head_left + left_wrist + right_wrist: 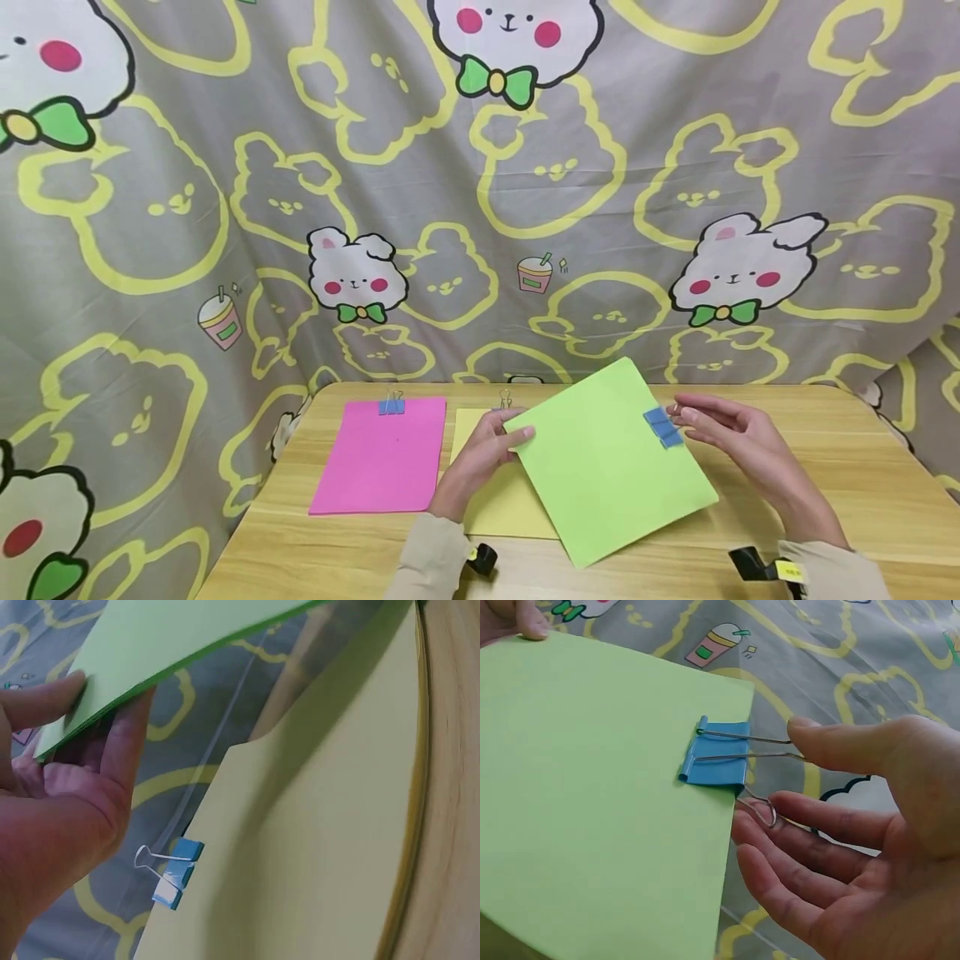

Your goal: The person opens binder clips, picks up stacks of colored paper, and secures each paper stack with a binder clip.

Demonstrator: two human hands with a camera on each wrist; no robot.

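A stack of light green paper (611, 467) is held up, tilted, above the table. My left hand (480, 458) pinches its left corner, thumb on top and fingers beneath. On the opposite edge sits a blue binder clip (718, 769), its wire handles spread apart. My right hand (870, 817) has the thumb tip on the upper handle and the forefinger by the lower one; the other fingers are loosely bent below. Under the green stack lies a yellow paper stack (322, 810) with its own blue binder clip (178, 874), partly hidden in the head view.
A pink paper stack (382, 462) with a blue binder clip (392, 407) at its top edge lies on the left of the wooden table (262, 550). Behind the table hangs a grey curtain (442, 192) with cartoon rabbits.
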